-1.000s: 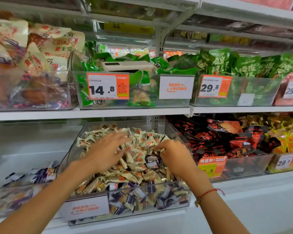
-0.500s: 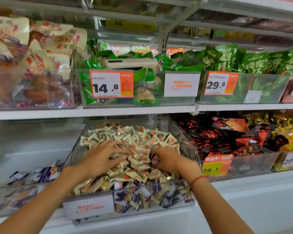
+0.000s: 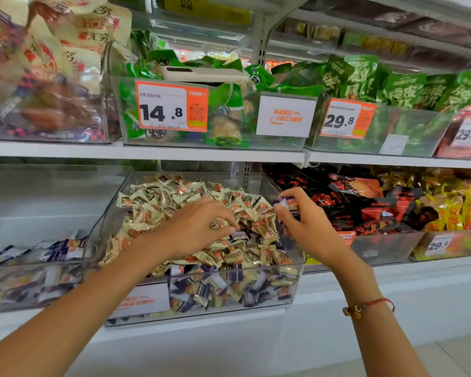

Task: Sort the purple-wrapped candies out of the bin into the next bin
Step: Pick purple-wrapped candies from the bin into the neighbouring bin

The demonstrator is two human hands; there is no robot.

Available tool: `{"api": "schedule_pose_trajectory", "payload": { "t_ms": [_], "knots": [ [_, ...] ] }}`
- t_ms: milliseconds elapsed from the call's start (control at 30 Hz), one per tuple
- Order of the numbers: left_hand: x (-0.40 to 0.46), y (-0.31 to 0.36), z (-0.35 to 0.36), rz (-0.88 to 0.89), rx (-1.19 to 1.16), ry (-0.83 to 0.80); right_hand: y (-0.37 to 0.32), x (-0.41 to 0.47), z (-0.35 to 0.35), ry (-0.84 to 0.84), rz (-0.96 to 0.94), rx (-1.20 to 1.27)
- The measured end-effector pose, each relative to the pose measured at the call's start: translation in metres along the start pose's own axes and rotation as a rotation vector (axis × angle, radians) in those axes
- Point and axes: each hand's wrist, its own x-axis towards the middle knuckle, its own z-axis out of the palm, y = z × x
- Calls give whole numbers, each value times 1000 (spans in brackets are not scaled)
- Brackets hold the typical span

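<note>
At the far left of the lower shelf (image 3: 174, 319) sits the next bin (image 3: 25, 268), a clear one with a thin layer of purple-wrapped candies (image 3: 57, 248) along its front and open room above and behind them. Just beside it on the right stands the clear candy bin (image 3: 294, 281), heaped with cream-wrapped candies (image 3: 158, 210); more purple-and-white wrappers show low against its front wall, and a white card with orange writing, too blurred to read, is fixed at its lower left. The left hand (image 3: 193, 227) lies on the heap with fingers curled down into the wrappers near a purple piece; whether its grip has anything cannot be told. The right hand (image 3: 307, 224) is raised over the bin's right edge, its fingertips pinching one purple-wrapped candy (image 3: 287, 204) clear of the pile; a red string bracelet (image 3: 370, 306) circles that wrist. Further right, a bin of black-and-red packets (image 3: 365, 202) and then one of yellow packets (image 3: 460, 208), tagged about 29.8. On the upper shelf (image 3: 147, 152), left to right: cream-and-red bags (image 3: 52, 50), a clear bin of green packs (image 3: 229, 104) with an orange price tag (image 3: 172, 108) reading 14.8 and a white card (image 3: 284, 117) with orange characters, then green bags (image 3: 392, 83) tagged 29.8. White shelf edges run across both levels, with a white base panel below and pale floor at bottom right.
</note>
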Motion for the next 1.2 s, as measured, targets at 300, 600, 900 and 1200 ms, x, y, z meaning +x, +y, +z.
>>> {"api": "schedule_pose_trajectory", "payload": {
  "t_ms": [300, 600, 900, 1200],
  "knots": [
    [64, -7, 55, -238, 448, -262, 12, 2, 13, 86, -52, -94],
    [28, 5, 19, -233, -82, 71, 5, 7, 11, 75, -59, 104],
    [-6, 34, 12, -167, -711, 154, -16, 8, 27, -21, 96, 446],
    [10, -5, 11, 35, 155, -495, -16, 11, 15, 223, 164, 568]
  ]
}}
